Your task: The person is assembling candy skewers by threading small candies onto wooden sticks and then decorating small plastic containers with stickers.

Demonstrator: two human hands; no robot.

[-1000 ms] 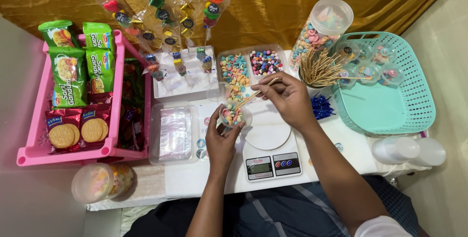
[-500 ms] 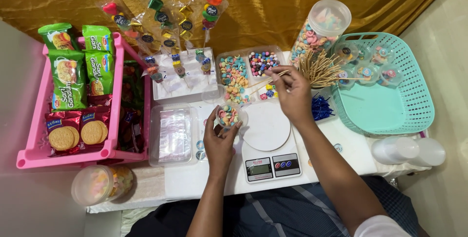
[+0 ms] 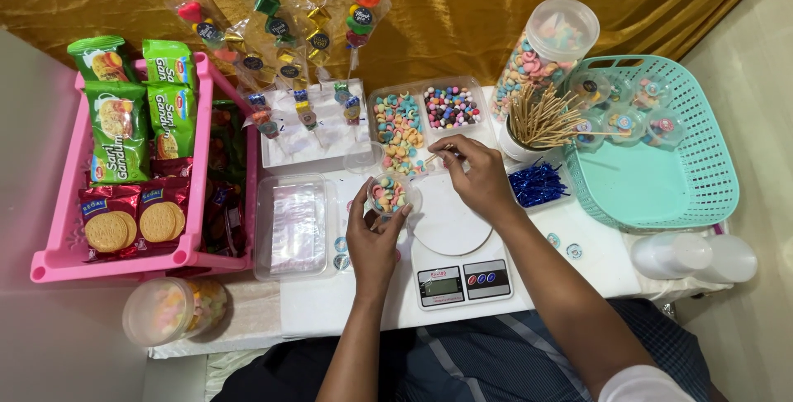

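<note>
Right hand [image 3: 479, 177] has been drawn back from the stick cup at 2 o'clock; fingers are now pinched on a wooden skewer [image 3: 438, 154]. Left hand [image 3: 376, 233] fingers remain curled around a small clear cup of candy [image 3: 390, 195], so filling appears done.

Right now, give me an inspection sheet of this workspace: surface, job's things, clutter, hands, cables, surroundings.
Surface: white table, crowded.
Job's things: small clear cup of pastel sweets; wooden skewer; white kitchen scale below.
Clutter: pink tray of biscuit packs, candy trays, cup of skewers, teal basket, clear bags box, lidded jars.
Hands: left hand holds the cup; right hand pinches the skewer over the sweets.
Cables: nothing seen.
Surroundings: gold curtain behind; wrapped candy sticks stand at the back.
</note>
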